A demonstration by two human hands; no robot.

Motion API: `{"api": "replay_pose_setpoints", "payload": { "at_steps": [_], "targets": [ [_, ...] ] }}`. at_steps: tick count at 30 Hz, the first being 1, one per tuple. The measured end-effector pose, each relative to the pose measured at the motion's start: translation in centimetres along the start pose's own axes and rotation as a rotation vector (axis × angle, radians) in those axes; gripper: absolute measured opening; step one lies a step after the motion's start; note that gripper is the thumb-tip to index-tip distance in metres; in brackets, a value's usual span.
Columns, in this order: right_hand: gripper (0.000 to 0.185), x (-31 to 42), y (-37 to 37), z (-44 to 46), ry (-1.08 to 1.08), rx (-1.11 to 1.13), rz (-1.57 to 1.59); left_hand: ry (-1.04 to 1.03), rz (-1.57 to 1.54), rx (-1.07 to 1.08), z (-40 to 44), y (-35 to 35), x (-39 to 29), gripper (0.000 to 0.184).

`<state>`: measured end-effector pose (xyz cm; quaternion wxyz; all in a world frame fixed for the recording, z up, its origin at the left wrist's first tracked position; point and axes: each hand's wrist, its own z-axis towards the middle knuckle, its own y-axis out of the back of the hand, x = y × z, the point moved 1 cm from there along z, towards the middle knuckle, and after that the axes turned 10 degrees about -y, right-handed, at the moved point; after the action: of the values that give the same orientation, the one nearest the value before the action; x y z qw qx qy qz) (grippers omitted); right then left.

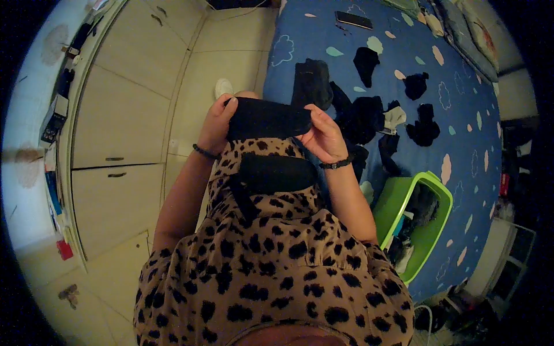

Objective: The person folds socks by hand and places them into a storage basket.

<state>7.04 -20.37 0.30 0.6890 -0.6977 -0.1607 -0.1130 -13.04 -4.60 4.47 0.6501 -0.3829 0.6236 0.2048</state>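
Observation:
A black sock [268, 120] is stretched flat and level above my lap. My left hand [217, 124] is closed on one end, its thumb on top of the cloth. The other end is pinched by my right hand [324, 135], with some fingers hidden behind the fabric. Across my spotted clothing lies a second black sock [279, 173], just below the held one, touched by neither hand. To the right, a dark pile of socks [360, 118] rests on the bed, with a grey-white piece [395, 117] among it.
The blue patterned bed [340, 52] carries a phone [354, 20], a dark folded garment [311, 83] and several bunched dark socks [424, 124]. A green basket [384, 199] with clothes inside stands by my right elbow. Pale cabinets [124, 104] line the left side.

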Motion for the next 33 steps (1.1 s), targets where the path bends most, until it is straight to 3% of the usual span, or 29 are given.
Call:
{"api": "replay_pose_setpoints", "payload": {
  "at_steps": [9, 11, 12, 14, 16, 17, 19, 21, 24, 25, 28, 30, 31, 33],
  "targets": [
    [0.017, 0.0, -0.8, -0.3, 0.002, -0.053, -0.003, 0.002, -0.016, -0.016, -0.7, -0.8, -0.3, 0.024],
    [0.011, 0.0, 1.0, 0.3, 0.274, -0.612, -1.071, 0.068, -0.262, 0.140, -1.3, -1.0, -0.4, 0.032],
    [0.011, -0.1, -0.1, 0.0, 0.274, -0.611, -1.073, 0.067, -0.263, 0.140, -1.5, -1.6, 0.0, 0.032],
    [0.007, -0.2, -4.2, -0.4, 0.407, -0.639, -1.424, 0.202, -0.593, -0.066, -2.1, -2.4, 0.5, 0.033],
    [0.006, -0.6, -6.0, -0.4, 0.386, -0.669, -1.410, 0.257, -0.560, -0.041, -2.5, -2.9, -0.4, 0.035],
    [0.010, -1.2, -7.6, -0.5, 0.363, -0.548, -1.413, 0.015, -0.232, 0.142, -2.5, -2.6, 0.1, 0.042],
    [0.019, -2.3, -10.1, -0.1, 0.348, -0.392, -1.478, -0.238, 0.102, 0.328, -2.9, -3.9, -0.6, 0.049],
    [0.029, -2.9, -10.7, 0.2, 0.358, -0.357, -1.555, -0.004, -0.379, 0.136, -4.7, -6.2, -1.0, 0.054],
    [0.029, -3.0, -11.3, 0.0, 0.318, -0.431, -1.609, 0.027, -0.433, 0.135, -5.1, -6.1, -0.2, 0.045],
    [0.029, -3.1, -11.1, -0.1, 0.317, -0.430, -1.608, 0.027, -0.433, 0.134, -5.7, -6.4, -0.2, 0.045],
    [0.024, -3.3, -9.5, -0.3, 0.369, -0.446, -1.636, -0.330, 0.053, 0.140, -6.9, -7.0, -0.4, 0.034],
    [0.017, -3.4, -8.0, -0.5, 0.140, -0.389, -1.165, 0.018, -0.030, 0.022, -6.3, -6.5, -0.2, 0.031],
    [0.012, -3.3, -7.4, -0.8, 0.035, -0.353, -0.999, 0.017, -0.030, 0.022, -6.4, -6.5, -0.6, 0.031],
    [0.011, -3.4, -6.9, -1.0, 0.022, -0.323, -0.868, 0.034, -0.067, 0.118, -6.5, -6.6, -1.7, 0.022]
  ]
}}
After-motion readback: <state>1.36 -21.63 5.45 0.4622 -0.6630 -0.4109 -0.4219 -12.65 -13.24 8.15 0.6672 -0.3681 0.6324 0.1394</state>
